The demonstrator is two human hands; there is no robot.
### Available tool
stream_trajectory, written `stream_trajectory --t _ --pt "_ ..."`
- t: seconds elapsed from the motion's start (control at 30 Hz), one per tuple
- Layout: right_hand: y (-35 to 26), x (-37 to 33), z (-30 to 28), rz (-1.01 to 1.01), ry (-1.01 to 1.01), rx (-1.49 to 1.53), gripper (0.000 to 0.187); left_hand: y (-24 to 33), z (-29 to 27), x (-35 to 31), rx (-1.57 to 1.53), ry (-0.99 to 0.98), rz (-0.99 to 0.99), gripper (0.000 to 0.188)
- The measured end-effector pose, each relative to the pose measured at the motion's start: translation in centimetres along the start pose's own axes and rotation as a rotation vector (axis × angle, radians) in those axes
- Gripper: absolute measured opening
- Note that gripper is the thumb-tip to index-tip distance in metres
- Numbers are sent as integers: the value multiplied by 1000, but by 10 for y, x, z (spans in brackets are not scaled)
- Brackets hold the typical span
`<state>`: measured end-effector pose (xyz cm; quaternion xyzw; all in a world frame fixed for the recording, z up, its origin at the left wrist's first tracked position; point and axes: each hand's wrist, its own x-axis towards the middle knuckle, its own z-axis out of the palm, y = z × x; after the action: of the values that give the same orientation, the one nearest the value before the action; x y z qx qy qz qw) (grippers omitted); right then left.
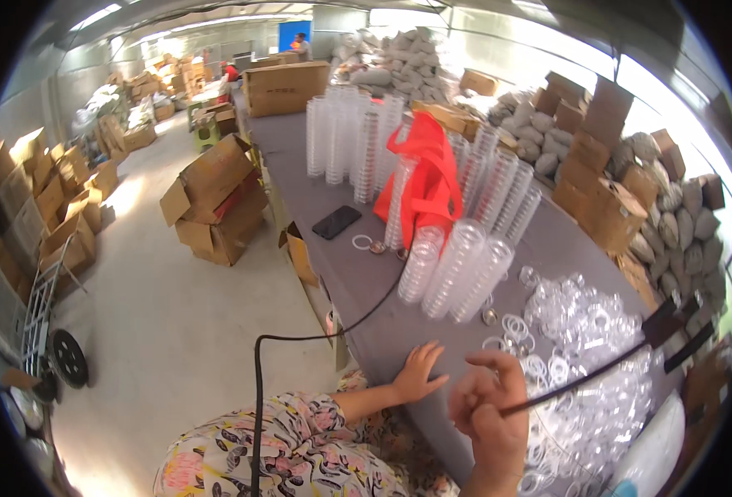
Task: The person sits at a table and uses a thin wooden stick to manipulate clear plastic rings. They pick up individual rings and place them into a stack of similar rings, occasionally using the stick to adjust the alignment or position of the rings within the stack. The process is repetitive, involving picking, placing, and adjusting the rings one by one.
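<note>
My left hand (420, 374) lies on the grey tabletop near its front edge, fingers spread, holding nothing. My right hand (492, 404) is raised above the table with curled fingers, and a black cable (577, 379) runs into its grip from the right. Beneath and beyond the right hand spreads a heap of clear plastic rings (594, 364). Loose white rings (515, 327) lie at its near left side. Stacks of clear round plastic pieces (463, 269) stand upright just beyond my hands. A red fabric bag (432, 170) is draped among the stacks.
A black phone (337, 222) lies left of the stacks, beside a white ring (362, 242). Another black cable (299, 338) crosses the left side. An open cardboard box (217, 203) stands on the floor. Sacks (689, 232) and cartons line the right; a hand truck (47, 323) stands left.
</note>
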<state>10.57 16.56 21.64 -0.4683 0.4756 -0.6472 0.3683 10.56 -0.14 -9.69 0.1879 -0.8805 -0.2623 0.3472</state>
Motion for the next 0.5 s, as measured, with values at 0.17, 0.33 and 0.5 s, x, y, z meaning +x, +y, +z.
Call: stream_trajectory --t 0.17,0.33,0.5 --pt "-17 -25 -1 -232 77 -12 34 26 2 15 -341 87 45 65" --pt "19 -41 -16 -572 168 -189 23 17 -10 7 -39 78 -76 63" --pt "44 -75 -26 -39 192 60 14 15 -9 10 -70 121 -31 61"
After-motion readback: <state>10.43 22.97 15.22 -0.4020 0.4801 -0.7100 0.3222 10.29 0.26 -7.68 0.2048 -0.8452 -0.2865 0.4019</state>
